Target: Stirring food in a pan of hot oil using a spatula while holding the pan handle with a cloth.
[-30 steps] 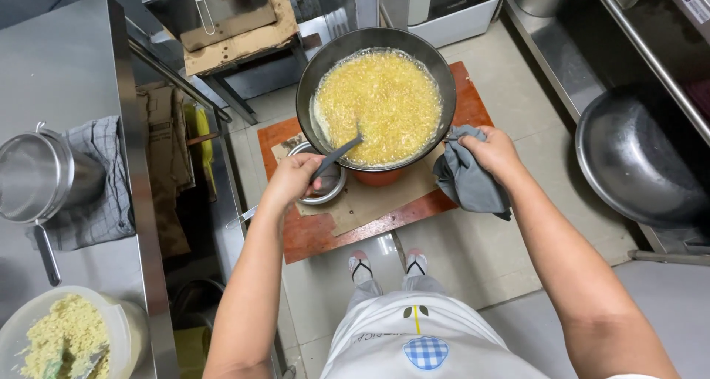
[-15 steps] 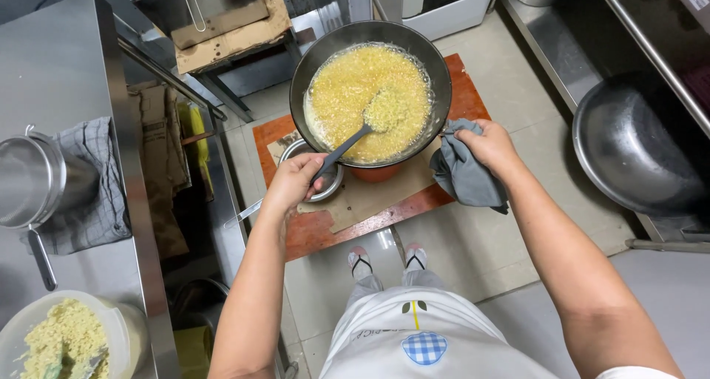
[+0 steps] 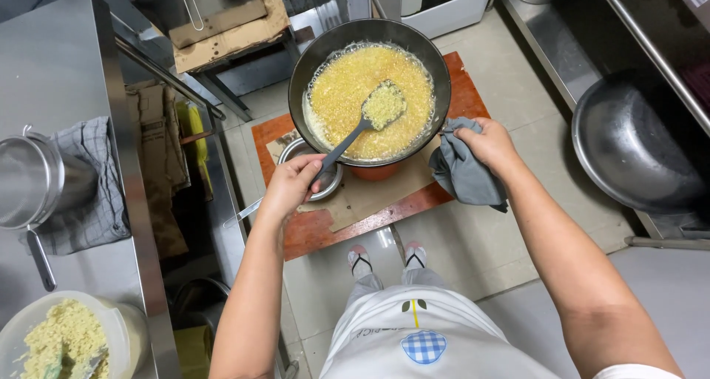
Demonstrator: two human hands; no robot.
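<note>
Nearest you, your white apron (image 3: 421, 334) is hanging smooth over your front, with a blue checked patch (image 3: 424, 346) sewn on it, and your sandalled feet are standing on pale floor tiles (image 3: 488, 246). At your left a brushed-steel tabletop (image 3: 59, 76) is carrying a clear plastic tub (image 3: 66, 342) of crumbly yellow bits, a shiny steel saucepan (image 3: 29, 183) and a checked cloth (image 3: 92, 194).

Your left hand (image 3: 290, 187) is curling shut around the slim dark handle of a spatula (image 3: 359, 127), whose flat blade is lifting a lumpy heap of the yellow mix. Just beside that hand a small round steel bowl (image 3: 314, 176) is sitting on brown paper. Your right hand (image 3: 484, 142) is pinching a soft grey cloth (image 3: 466, 176) against the rim of the wok (image 3: 370, 90).

The wok, round, dark and deep, is resting on a reddish wooden board (image 3: 333, 224) low above the floor, and its grainy golden contents are bubbling at the edges. Farther right, a wide dull-metal basin (image 3: 636, 150) is lying in a steel sink unit.
</note>
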